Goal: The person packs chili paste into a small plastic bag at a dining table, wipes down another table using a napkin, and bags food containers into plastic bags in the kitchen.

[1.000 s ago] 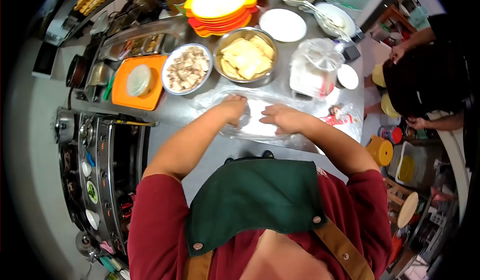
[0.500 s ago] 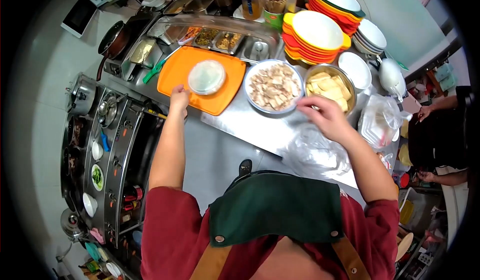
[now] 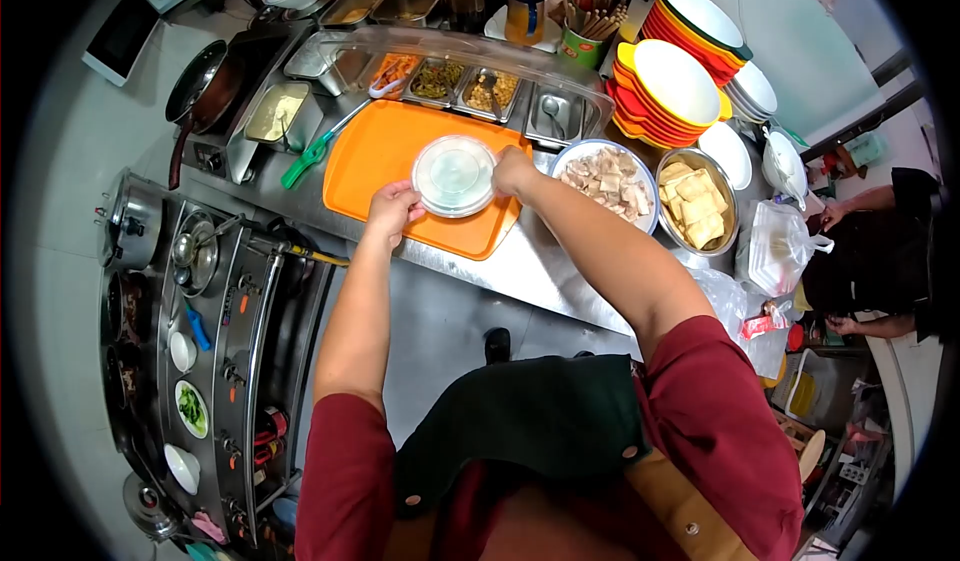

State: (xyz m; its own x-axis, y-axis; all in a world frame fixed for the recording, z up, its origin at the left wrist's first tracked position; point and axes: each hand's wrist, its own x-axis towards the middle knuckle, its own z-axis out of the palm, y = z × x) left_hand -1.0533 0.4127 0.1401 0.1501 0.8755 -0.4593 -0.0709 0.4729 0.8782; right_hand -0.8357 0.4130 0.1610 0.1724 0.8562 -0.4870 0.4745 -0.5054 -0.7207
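Observation:
A round clear plastic container (image 3: 453,173) with a lid and pale contents sits on the orange tray (image 3: 370,151). At its lower left edge is my left hand (image 3: 394,211), thumb and fingers pinched on the rim. My right hand (image 3: 513,171) grips the opposite side, its fingers partly hidden behind the hand. Just right of the tray stands a white bowl of chopped pieces (image 3: 606,182), partly covered by my right forearm. Beside that bowl is a metal bowl of yellowish slabs (image 3: 694,204).
Behind the tray are metal pans of toppings (image 3: 437,81) under a clear cover. A green-handled spatula (image 3: 310,159) lies left of the tray. Stacked orange bowls (image 3: 668,86) and a bagged stack of containers (image 3: 778,246) stand to the right. Another person's hand (image 3: 832,218) shows at far right.
My right hand has moved left from near the metal bowl to the container's right side. My left hand has come in to the container's left edge. The view has shifted slightly.

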